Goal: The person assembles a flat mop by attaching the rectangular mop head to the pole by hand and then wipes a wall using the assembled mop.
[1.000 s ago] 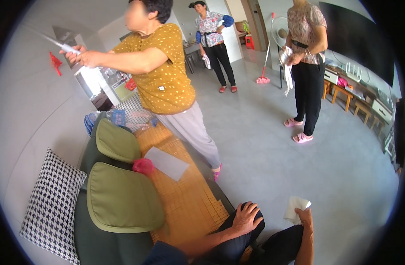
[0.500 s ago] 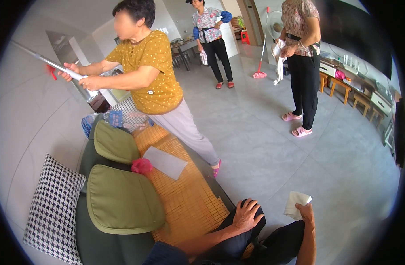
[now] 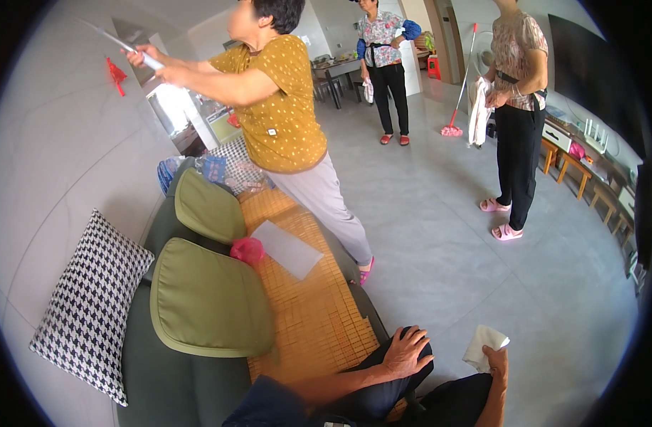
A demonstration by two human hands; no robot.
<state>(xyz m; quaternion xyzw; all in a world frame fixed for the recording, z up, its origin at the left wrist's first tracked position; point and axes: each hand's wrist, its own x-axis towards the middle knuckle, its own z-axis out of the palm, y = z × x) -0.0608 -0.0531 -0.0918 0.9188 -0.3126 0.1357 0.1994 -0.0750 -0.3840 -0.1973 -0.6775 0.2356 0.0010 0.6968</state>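
Observation:
My left hand (image 3: 407, 354) lies flat over my dark-trousered knee, fingers apart and nothing in it. Between the thumb and fingers of my right hand (image 3: 497, 361) is a folded whitish cloth (image 3: 484, 346), held out over the grey floor beside my other leg. Part of that hand's grip is hidden by the cloth. I sit on a dark green sofa (image 3: 158, 356) with a woven bamboo mat (image 3: 311, 327) on its seat.
A person in a mustard top (image 3: 287, 107) by the sofa grips a long pole (image 3: 119, 44) toward the wall. Two more people stand beyond, holding cloths. Green cushions (image 3: 212, 299), a checked pillow (image 3: 91, 306), a grey sheet (image 3: 287, 249) and a pink bag (image 3: 247, 250) rest on the sofa.
My view has turned left, so the room sits farther right in the picture. The person in mustard has raised the pole and arms. My hands hold the same pose.

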